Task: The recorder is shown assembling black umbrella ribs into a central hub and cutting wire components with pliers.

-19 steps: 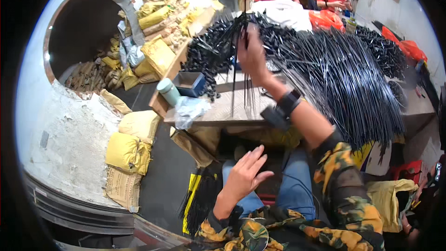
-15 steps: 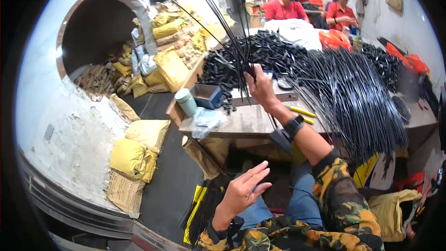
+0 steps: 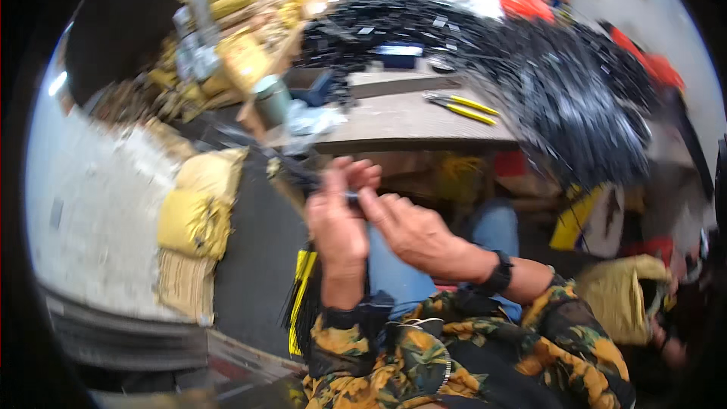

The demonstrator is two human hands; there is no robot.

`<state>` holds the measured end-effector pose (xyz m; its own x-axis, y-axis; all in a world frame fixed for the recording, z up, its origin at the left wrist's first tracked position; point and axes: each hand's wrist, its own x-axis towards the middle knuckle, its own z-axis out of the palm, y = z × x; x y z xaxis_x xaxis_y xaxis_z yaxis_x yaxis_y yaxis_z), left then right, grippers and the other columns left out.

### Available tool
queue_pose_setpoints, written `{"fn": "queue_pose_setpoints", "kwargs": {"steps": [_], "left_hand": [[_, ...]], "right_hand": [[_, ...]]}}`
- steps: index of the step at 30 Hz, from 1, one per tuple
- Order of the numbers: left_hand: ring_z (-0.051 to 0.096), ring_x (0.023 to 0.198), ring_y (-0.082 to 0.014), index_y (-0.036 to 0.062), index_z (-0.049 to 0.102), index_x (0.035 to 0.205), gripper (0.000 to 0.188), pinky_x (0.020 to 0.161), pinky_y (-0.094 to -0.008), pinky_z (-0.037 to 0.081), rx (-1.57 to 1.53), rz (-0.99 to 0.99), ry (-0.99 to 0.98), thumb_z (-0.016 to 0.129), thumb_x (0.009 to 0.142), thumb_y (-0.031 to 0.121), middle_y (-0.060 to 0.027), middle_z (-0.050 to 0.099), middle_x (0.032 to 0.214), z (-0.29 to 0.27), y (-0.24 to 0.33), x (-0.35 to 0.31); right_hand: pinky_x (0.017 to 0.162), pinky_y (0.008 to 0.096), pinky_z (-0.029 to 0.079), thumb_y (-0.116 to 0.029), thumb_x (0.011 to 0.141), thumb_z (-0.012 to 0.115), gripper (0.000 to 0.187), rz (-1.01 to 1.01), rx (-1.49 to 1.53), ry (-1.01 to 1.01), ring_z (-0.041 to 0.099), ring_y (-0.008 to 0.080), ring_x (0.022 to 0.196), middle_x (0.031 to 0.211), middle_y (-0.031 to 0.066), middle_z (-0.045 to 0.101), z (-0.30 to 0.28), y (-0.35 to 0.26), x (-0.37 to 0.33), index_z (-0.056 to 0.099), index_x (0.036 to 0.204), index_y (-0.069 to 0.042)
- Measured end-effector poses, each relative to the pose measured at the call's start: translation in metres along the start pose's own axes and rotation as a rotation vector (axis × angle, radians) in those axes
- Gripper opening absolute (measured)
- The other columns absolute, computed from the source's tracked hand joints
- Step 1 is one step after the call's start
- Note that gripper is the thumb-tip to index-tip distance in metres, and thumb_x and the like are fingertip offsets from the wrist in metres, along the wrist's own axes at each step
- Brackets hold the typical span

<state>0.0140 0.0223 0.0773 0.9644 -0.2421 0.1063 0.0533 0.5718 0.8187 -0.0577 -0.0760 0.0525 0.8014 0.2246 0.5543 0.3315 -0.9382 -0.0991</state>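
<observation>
My left hand (image 3: pixel 338 220) and my right hand (image 3: pixel 424 235) meet above my lap, in front of the table's near edge. Between them is a bundle of long thin black strips (image 3: pixel 295 170), smeared by motion and pointing up and to the left. The left fingers curl round the bundle. My right hand closes at its lower end, where the fingers partly hide what they grip. Beyond the hands, pliers with yellow handles (image 3: pixel 463 106) lie on the wooden table (image 3: pixel 394 123).
A large heap of black strips (image 3: pixel 583 106) hangs over the table's right front edge. Small black parts (image 3: pixel 394 23) are piled behind. A green cup (image 3: pixel 270 100), a dark blue bin (image 3: pixel 309 85) and a clear plastic bag (image 3: pixel 310 119) stand left. Yellow sacks (image 3: pixel 193 212) line the floor. People in red sit beyond.
My right hand has come down from above the table to my left hand, bringing the black strips. The bundle has swung from upright to slanting left. My view has tilted downward.
</observation>
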Motion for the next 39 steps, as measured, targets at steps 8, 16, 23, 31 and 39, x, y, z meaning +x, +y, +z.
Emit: {"fn": "queue_pose_setpoints", "kwargs": {"steps": [8, 16, 23, 31, 39], "left_hand": [[0.025, 0.046, -0.0051, 0.0012, 0.049, 0.112, 0.033, 0.041, -0.0193, 0.021, -0.131, 0.172, 0.123, 0.038, 0.097, 0.028, 0.001, 0.041, 0.069, -0.069, 0.005, 0.016], [0.021, 0.045, -0.0051, 0.0023, 0.046, 0.107, 0.027, 0.041, -0.0189, 0.019, -0.061, 0.198, 0.167, 0.039, 0.097, 0.026, 0.001, 0.033, 0.063, -0.061, -0.002, 0.016], [0.021, 0.045, -0.0048, 0.0012, 0.046, 0.105, 0.028, 0.039, -0.0194, 0.017, -0.084, 0.127, 0.118, 0.042, 0.096, 0.027, 0.0018, 0.031, 0.061, -0.021, -0.026, 0.019], [0.022, 0.044, -0.0041, 0.0023, 0.047, 0.108, 0.029, 0.038, -0.0187, 0.019, -0.053, 0.102, 0.152, 0.039, 0.096, 0.027, 0.0026, 0.033, 0.062, -0.015, -0.03, 0.012], [0.041, 0.057, -0.0058, -0.0017, 0.051, 0.115, 0.031, 0.051, -0.0187, 0.036, 0.039, 0.028, 0.102, 0.049, 0.092, 0.02, -0.0001, 0.05, 0.074, -0.015, -0.02, 0.013]], "right_hand": [[0.074, 0.037, 0.047, -0.023, 0.078, 0.066, 0.043, 0.248, 0.385, 0.178, 0.056, 0.0292, 0.086, 0.103, 0.0153, 0.054, -0.048, 0.074, -0.116, 0.05, 0.112, -0.002], [0.102, 0.0383, 0.026, -0.049, 0.095, 0.022, 0.062, 1.044, -0.012, 1.266, 0.041, 0.0261, 0.116, 0.122, 0.0162, 0.044, -0.106, 0.127, -0.307, 0.039, 0.123, 0.003], [0.103, 0.034, 0.025, -0.059, 0.09, 0.021, 0.072, 1.023, 0.735, 1.498, 0.04, 0.0221, 0.12, 0.127, 0.011, 0.041, -0.045, 0.137, -0.251, 0.032, 0.131, -0.001], [0.09, 0.0304, 0.032, -0.06, 0.087, 0.039, 0.071, 1.122, 0.787, 1.829, 0.047, 0.0168, 0.099, 0.115, 0.007, 0.047, -0.005, 0.175, -0.173, 0.035, 0.128, -0.002], [0.101, 0.0364, 0.026, -0.054, 0.09, 0.039, 0.072, 1.311, 0.719, 1.779, 0.036, 0.0222, 0.119, 0.136, 0.0114, 0.032, 0.006, 0.171, -0.171, 0.027, 0.134, 0.0]]}}
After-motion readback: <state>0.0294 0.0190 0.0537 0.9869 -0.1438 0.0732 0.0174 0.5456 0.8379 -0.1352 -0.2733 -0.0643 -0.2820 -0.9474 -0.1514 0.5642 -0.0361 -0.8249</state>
